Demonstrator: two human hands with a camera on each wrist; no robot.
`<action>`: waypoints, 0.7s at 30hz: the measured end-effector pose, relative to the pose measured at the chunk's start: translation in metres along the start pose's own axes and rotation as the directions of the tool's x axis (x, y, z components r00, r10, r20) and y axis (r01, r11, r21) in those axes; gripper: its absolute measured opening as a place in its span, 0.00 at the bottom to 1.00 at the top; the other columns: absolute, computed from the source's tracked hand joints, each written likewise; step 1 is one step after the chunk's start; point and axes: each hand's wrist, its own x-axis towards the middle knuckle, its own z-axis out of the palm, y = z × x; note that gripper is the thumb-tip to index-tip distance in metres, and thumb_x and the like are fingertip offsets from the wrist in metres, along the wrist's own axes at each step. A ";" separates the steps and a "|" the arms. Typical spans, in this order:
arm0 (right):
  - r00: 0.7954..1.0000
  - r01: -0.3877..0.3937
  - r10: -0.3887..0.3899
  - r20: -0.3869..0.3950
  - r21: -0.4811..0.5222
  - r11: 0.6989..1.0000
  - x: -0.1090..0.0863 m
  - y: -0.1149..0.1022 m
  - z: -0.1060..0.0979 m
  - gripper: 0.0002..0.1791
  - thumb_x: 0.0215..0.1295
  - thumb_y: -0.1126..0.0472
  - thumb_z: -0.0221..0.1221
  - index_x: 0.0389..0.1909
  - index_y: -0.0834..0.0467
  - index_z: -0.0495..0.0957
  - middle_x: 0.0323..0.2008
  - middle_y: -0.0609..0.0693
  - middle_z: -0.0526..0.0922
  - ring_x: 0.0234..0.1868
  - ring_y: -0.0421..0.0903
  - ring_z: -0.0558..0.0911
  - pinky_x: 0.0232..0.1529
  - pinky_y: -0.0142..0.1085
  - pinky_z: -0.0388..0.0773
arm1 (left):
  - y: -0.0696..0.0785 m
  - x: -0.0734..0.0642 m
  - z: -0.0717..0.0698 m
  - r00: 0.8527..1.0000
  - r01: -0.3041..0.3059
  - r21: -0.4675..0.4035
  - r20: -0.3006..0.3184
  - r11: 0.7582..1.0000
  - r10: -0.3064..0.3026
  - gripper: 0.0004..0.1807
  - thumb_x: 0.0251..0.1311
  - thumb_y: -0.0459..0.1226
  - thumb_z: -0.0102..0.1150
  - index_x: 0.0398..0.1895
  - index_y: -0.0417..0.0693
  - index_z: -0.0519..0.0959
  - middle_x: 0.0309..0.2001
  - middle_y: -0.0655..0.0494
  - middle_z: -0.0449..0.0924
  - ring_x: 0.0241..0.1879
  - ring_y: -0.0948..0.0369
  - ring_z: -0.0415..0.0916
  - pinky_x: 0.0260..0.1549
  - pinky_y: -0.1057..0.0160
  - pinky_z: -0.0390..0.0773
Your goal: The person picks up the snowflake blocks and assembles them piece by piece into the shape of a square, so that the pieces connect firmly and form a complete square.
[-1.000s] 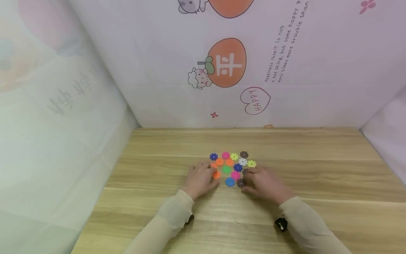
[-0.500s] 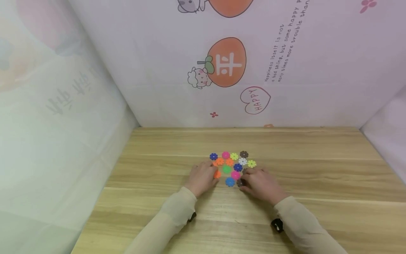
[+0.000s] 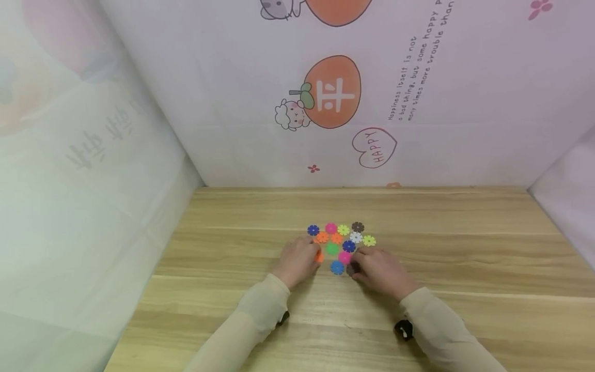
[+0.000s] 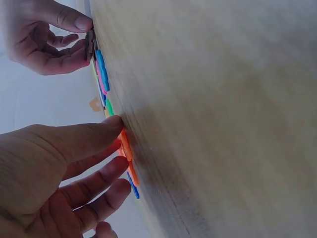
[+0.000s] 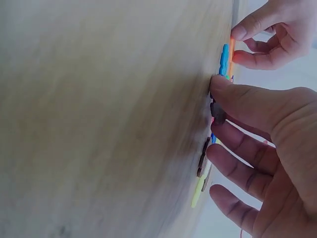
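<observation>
Several notched plastic snowflake discs lie flat in a cluster on the table. At the cluster's left side, my left hand (image 3: 296,262) pinches an orange disc (image 3: 318,256) by its edge between thumb and index finger; the left wrist view shows this orange disc (image 4: 127,144) low against the wood. Opposite it, my right hand (image 3: 383,271) holds a brown disc (image 3: 350,270) between thumb and index finger. In the right wrist view, fingers partly cover that brown disc (image 5: 217,113). Between the hands lie a light blue disc (image 3: 337,267), a pink disc (image 3: 345,257) and a green disc (image 3: 332,249).
Behind the hands lie a dark blue disc (image 3: 313,230), a white disc (image 3: 356,237), a yellow disc (image 3: 369,241) and a brown disc (image 3: 358,227), among others. The wooden table (image 3: 223,217) meets a printed cloth wall (image 3: 251,134) at the back.
Both hands have shifted slightly inward, towards each other. The orange disc has edged right and the brown disc left with them. The other visible discs look unmoved.
</observation>
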 end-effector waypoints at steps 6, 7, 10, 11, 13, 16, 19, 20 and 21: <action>1.000 -0.002 0.003 -0.008 0.036 0.999 0.000 0.000 0.000 0.17 0.45 0.56 0.71 0.37 0.54 0.79 0.31 0.44 0.79 0.33 0.39 0.78 0.37 0.34 0.79 | 0.002 0.002 -0.002 1.000 -0.007 0.002 0.009 1.000 0.007 0.05 0.53 0.41 0.64 0.32 0.53 0.81 0.34 0.59 0.79 0.33 0.61 0.74 0.30 0.63 0.77; 1.000 0.003 -0.002 -0.013 0.037 0.999 0.000 0.000 0.000 0.17 0.45 0.56 0.71 0.36 0.54 0.79 0.31 0.44 0.78 0.32 0.40 0.78 0.37 0.34 0.79 | 0.002 0.002 -0.002 1.000 -0.005 0.002 0.012 1.000 0.005 0.05 0.53 0.41 0.64 0.32 0.52 0.81 0.34 0.59 0.79 0.34 0.61 0.74 0.30 0.63 0.77; 1.000 0.018 -0.017 -0.024 0.040 0.999 0.000 0.000 0.000 0.16 0.45 0.57 0.71 0.36 0.55 0.79 0.31 0.44 0.77 0.32 0.40 0.78 0.36 0.33 0.79 | 0.002 0.002 -0.003 1.000 -0.005 0.001 0.016 1.000 0.005 0.07 0.52 0.42 0.65 0.34 0.52 0.82 0.36 0.58 0.80 0.36 0.60 0.75 0.33 0.62 0.78; 0.999 0.023 -0.022 -0.028 0.038 0.999 0.000 0.000 0.000 0.16 0.45 0.57 0.71 0.36 0.55 0.79 0.31 0.44 0.77 0.32 0.40 0.78 0.35 0.33 0.79 | 0.003 0.002 -0.003 1.000 -0.007 0.002 0.015 1.000 0.006 0.08 0.52 0.42 0.66 0.35 0.52 0.82 0.37 0.58 0.80 0.37 0.60 0.75 0.34 0.61 0.78; 0.999 0.027 -0.026 -0.032 0.038 0.999 0.000 0.001 0.000 0.16 0.45 0.57 0.71 0.36 0.55 0.79 0.31 0.44 0.77 0.32 0.40 0.78 0.35 0.33 0.79 | 0.003 0.002 -0.003 1.000 -0.010 0.002 0.018 1.000 0.010 0.10 0.51 0.42 0.67 0.37 0.53 0.82 0.38 0.58 0.80 0.38 0.60 0.76 0.35 0.61 0.78; 0.999 0.027 -0.025 -0.033 0.044 0.999 0.000 0.001 0.001 0.16 0.45 0.57 0.71 0.36 0.54 0.80 0.31 0.44 0.77 0.32 0.40 0.78 0.35 0.33 0.79 | 0.002 0.003 -0.004 1.000 -0.016 0.003 0.023 1.000 0.016 0.11 0.51 0.43 0.67 0.38 0.54 0.82 0.39 0.59 0.81 0.39 0.60 0.76 0.37 0.61 0.78; 0.999 0.023 -0.022 -0.029 0.052 0.998 0.000 0.001 0.002 0.15 0.45 0.57 0.71 0.35 0.54 0.79 0.31 0.44 0.77 0.32 0.40 0.78 0.35 0.34 0.79 | 0.002 0.003 -0.003 0.999 -0.020 -0.005 0.034 1.000 0.020 0.11 0.51 0.43 0.67 0.39 0.54 0.82 0.40 0.59 0.81 0.39 0.60 0.76 0.37 0.61 0.78; 0.999 0.021 -0.020 -0.027 0.055 0.998 0.000 0.001 0.002 0.15 0.46 0.57 0.71 0.35 0.54 0.79 0.31 0.44 0.77 0.32 0.40 0.78 0.35 0.34 0.79 | 0.002 0.004 -0.004 0.999 -0.022 -0.007 0.038 1.000 0.022 0.12 0.51 0.43 0.67 0.40 0.54 0.82 0.40 0.59 0.81 0.39 0.60 0.76 0.37 0.61 0.78; 0.999 0.019 -0.018 -0.027 0.060 0.998 0.000 0.001 0.001 0.15 0.46 0.57 0.71 0.35 0.54 0.79 0.31 0.44 0.77 0.32 0.40 0.78 0.35 0.34 0.79 | 0.001 0.004 -0.004 0.999 -0.021 -0.009 0.042 1.000 0.021 0.12 0.51 0.43 0.67 0.40 0.54 0.82 0.40 0.59 0.81 0.39 0.60 0.76 0.37 0.62 0.78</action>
